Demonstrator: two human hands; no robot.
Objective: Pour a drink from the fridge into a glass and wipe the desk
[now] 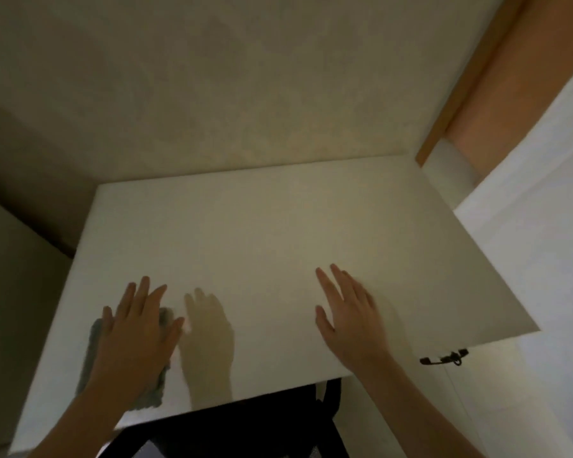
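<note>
desk (278,233): white top fills mid-frame; bare apart from cloth; stiff, smooth, likely slick under a wipe
chair (245,428): dark, bottom centre, tucked under near edge
cloth (93,338): grey, lower left of frame, flat on desk; soft, light, limp; best pressed under a flat palm or pinched at an edge
left hand (139,335): fingers spread flat over cloth, not curled round it; whether pressing, cannot tell
right hand (348,315): splayed flat, holding nothing; lower right
containers: no glass, drink or fridge in view
</note>
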